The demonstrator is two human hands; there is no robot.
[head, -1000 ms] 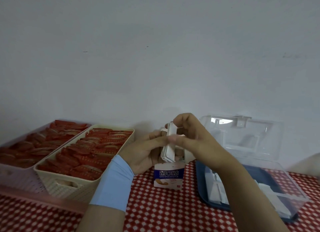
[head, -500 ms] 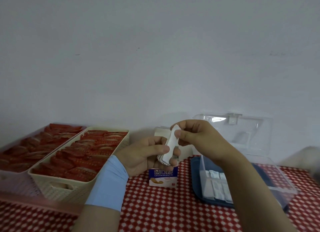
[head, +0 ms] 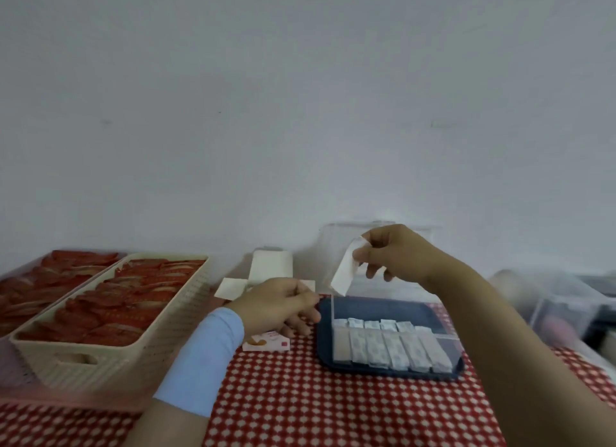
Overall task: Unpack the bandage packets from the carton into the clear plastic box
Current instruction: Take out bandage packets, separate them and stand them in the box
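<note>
R hand [head: 396, 256] pinches packets [head: 346, 270] above box [head: 323, 341]; L hand [head: 276, 303] seemingly grips half-hidden carton [head: 266, 344].

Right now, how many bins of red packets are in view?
2. A cream basket sits left of the carton, and a pinkish translucent bin lies beside it at the far left, cut off by the frame. More could be out of view.

Two bins [head: 140, 350] of red packets [head: 133, 300], one carton [head: 270, 264], one clear plastic box [head: 325, 346] holding perhaps twelve bandage packets [head: 393, 346].
</note>
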